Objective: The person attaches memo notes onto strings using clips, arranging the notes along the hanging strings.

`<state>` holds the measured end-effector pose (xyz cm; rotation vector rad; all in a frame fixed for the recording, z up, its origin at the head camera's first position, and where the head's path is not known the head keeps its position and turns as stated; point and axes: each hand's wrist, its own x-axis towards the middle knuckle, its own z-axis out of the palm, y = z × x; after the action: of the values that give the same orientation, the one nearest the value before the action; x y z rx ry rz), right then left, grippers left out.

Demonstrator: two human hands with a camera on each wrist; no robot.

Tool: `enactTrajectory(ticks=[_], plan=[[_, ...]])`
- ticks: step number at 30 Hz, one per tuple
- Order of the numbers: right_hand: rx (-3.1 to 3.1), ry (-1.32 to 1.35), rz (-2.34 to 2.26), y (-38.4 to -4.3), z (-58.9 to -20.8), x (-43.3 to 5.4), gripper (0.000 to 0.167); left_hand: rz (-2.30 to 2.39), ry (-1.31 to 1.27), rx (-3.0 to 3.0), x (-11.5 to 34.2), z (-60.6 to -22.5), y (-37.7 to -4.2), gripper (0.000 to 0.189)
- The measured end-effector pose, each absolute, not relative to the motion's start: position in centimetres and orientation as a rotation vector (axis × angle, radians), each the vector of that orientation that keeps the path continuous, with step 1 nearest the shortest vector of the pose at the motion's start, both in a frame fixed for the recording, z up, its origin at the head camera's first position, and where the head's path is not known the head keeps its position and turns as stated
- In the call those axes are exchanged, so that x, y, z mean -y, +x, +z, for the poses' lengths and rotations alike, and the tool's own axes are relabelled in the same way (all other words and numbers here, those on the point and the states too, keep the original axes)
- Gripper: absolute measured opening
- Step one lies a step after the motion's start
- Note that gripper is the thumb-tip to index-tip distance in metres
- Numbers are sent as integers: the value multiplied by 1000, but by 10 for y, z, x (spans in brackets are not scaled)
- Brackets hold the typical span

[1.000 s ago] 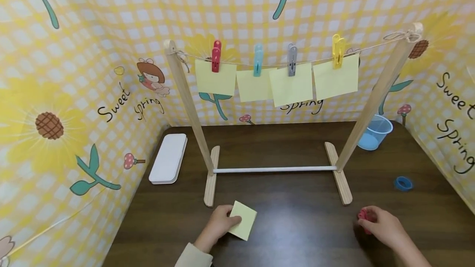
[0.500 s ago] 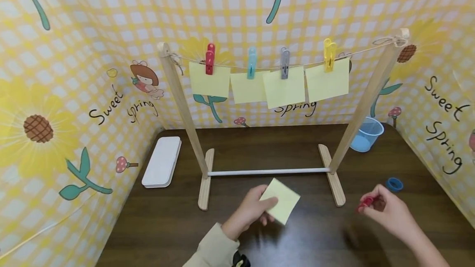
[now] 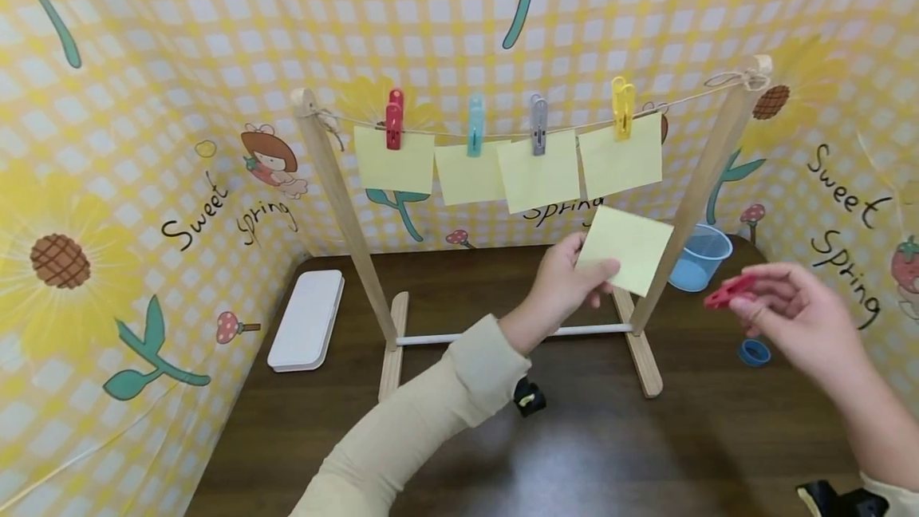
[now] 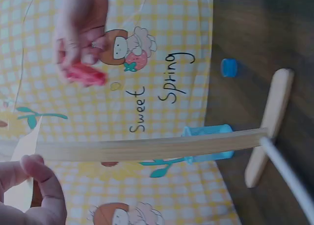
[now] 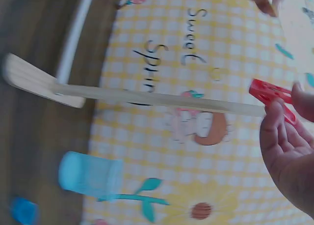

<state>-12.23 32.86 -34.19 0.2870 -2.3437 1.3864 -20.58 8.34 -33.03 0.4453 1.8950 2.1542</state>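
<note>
My left hand (image 3: 567, 282) is raised in front of the wooden rack (image 3: 345, 214) and pinches a loose yellow note (image 3: 626, 249) just below the string, near the right post (image 3: 707, 182). In the left wrist view its fingers (image 4: 41, 185) grip the pale note (image 4: 22, 176). Off to the right, my right hand (image 3: 790, 309) pinches a red clothespin (image 3: 728, 292), which also shows in the right wrist view as the red clothespin (image 5: 272, 97). Several yellow notes (image 3: 542, 174) hang from the string under red (image 3: 393, 118), blue, grey and yellow pegs.
A white flat case (image 3: 307, 321) lies at the table's left back. A light blue cup (image 3: 698, 258) stands behind the right post, and a small blue ring (image 3: 754, 353) lies on the dark wooden table (image 3: 574, 453) at the right. Patterned yellow walls enclose three sides.
Both hands have risen from the table. The left hand carried the yellow note up and right to the rack's right post; the right hand lifted the red clothespin to the same height.
</note>
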Motion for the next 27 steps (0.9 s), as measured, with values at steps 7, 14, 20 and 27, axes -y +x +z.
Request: enactTrajectory(ticks=[7,14,20,27], plan=[[2037,293,1485,-137,-284,-320,32,2325,419,-1645,-106,-307,-218,16],[1693,461,1855,-165,-220,-309,23,2404,438,-1548,-125,-289,-223,17],[1814,373,1700,-188,-171,-295,22,2463,428,-1502,-139,-278,-226,12],[2020,289,1466,-209,-147,-283,16,2509,387,-1486,-148,-275,-229,16]])
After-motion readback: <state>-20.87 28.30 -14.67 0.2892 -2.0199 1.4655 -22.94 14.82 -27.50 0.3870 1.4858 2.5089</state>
